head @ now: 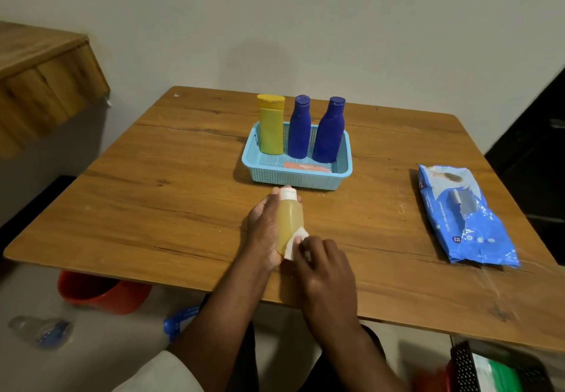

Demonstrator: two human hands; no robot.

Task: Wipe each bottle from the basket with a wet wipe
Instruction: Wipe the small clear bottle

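A clear yellow bottle [289,223] is gripped by the left hand [263,229], fingers curled round it, near the table's [153,202] front edge. A wet wipe [295,243] is pinched against its lower side by the right hand [324,266].

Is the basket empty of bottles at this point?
No. A yellow bottle and two blue bottles stand upright in the light blue basket.

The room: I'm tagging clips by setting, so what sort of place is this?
Probably a home room, not a lab or shop: a plain wooden table against a bare wall, a red bucket on the floor, and toiletry bottles in a blue basket.
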